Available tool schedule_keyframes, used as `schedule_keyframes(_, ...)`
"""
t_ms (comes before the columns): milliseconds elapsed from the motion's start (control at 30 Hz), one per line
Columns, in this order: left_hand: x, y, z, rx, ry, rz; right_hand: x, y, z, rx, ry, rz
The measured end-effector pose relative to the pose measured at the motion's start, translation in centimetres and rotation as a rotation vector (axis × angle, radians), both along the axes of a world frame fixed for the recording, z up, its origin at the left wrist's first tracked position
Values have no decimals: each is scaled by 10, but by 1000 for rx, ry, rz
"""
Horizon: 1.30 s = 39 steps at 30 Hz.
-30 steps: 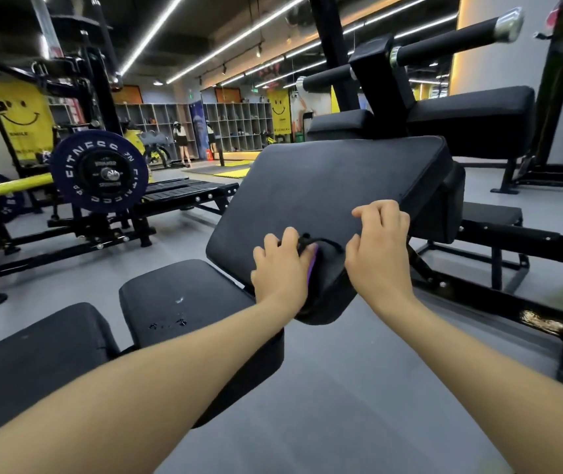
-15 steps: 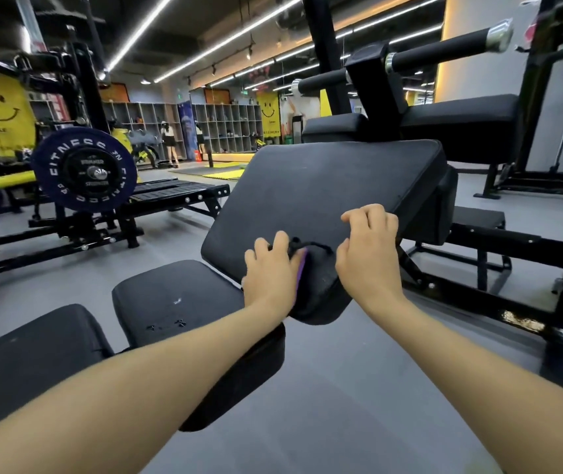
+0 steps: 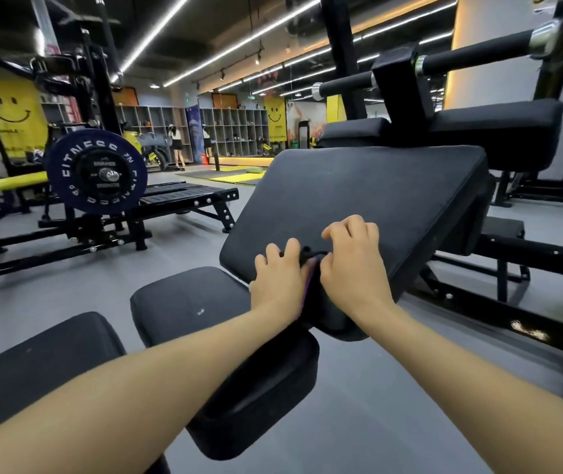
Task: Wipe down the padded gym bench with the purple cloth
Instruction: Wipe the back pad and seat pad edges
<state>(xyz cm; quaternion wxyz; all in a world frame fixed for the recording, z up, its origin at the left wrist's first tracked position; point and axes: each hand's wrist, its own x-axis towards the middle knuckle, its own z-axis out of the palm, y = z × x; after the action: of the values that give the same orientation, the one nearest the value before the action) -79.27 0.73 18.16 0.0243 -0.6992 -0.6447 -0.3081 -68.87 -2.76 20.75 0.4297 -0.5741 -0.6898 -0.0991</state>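
The black padded bench has a large tilted back pad (image 3: 358, 196) and a lower seat pad (image 3: 191, 302) in front of me. Both my hands sit side by side at the back pad's near lower edge. My left hand (image 3: 278, 278) covers the purple cloth (image 3: 308, 285), of which only a thin purple strip shows along the hand's right side. My right hand (image 3: 353, 265) lies just right of it with fingers curled on the pad. A small dark loop (image 3: 307, 252) shows between the two hands; what it belongs to is unclear.
Another black pad (image 3: 33, 371) lies at lower left. A barbell rack with a blue weight plate (image 3: 97, 172) stands at left. Black machine frames and padded rollers (image 3: 471, 59) rise behind the bench. Two people stand far back by the shelves (image 3: 175, 145). Grey floor surrounds everything.
Both hands have drawn closer together on the pad's lower edge, the right one shifting left toward the cloth. The view has also drifted slightly.
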Motion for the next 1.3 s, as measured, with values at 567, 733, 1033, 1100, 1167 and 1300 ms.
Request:
schedule_keyframes(567, -80, 120, 11, -81, -289, 234, -8, 22, -26, 228, -188, -65)
schedule_keyframes(733, -79, 115, 14, -148, -226, 203, -8, 25, -28, 263, -177, -71)
schedule_keyframes(1033, -33, 45, 16, -202, -198, 52, 0, 17, -25, 283, 39, 25)
schedule_keyframes(1100, -21, 29, 15, -201, -204, 26, 5, 11, -21, 259, 85, 28)
schedule_keyframes(1167, -9, 15, 15, -196, -212, 1, 15, 4, -20, 237, 117, -2)
schedule_keyframes(1300, 12, -12, 17, -192, -210, -48, 40, -14, -20, 172, 139, -48)
